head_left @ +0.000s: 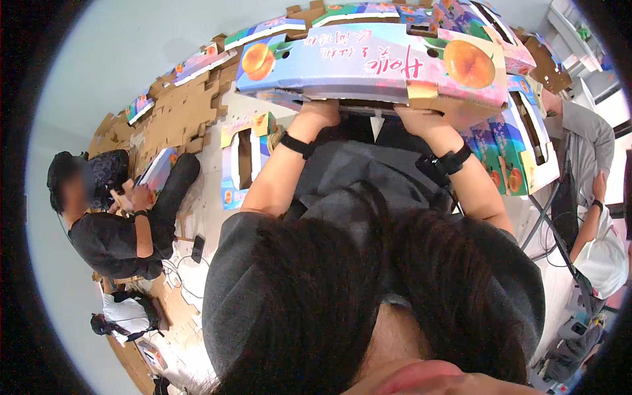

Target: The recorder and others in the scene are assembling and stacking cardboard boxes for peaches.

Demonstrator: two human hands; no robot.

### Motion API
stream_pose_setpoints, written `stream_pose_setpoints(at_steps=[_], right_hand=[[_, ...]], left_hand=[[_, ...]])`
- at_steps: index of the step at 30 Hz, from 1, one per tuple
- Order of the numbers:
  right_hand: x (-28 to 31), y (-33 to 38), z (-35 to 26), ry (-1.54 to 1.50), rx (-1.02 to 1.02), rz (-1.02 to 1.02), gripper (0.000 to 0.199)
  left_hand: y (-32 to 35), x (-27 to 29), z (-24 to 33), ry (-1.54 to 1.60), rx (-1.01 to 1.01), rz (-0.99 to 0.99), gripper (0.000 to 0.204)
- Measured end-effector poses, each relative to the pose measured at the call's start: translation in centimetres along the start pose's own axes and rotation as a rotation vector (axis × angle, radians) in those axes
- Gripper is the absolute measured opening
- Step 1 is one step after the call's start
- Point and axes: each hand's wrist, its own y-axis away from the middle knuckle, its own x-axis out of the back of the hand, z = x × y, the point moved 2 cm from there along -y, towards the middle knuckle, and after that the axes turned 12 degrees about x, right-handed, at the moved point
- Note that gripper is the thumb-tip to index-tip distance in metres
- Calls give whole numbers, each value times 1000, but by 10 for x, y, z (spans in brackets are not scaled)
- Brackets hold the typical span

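A colourful cardboard fruit box [365,66], printed with peaches in blue and pink, is held up in front of me with its lettering upside down. At its near lower edge, my left hand [322,113] grips it left of the middle. My right hand [420,118] has hold of the same edge farther right. The fingers of both hands go out of sight under the box. Dark round holes show at the ends of its printed side, and brown inner card shows beneath. A black band is on each wrist.
Another such box [232,161] stands on the floor to my left, and several more boxes [507,148] are at my right. Flattened brown cardboard [181,118] covers floor at the far left. A seated person [118,230] works on the left; another person [592,224] is at the right.
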Motion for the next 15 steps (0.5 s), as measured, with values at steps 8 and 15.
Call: stream_pose_setpoints(at_steps=[8,15], right_hand=[[27,-29,-3,112,110,-499,31],[22,-30,2,127,110,-488,35]], left_hand=[[-21,15,-2,148,-29,-224,56],[-21,7,-5,108,-197,-48,42]])
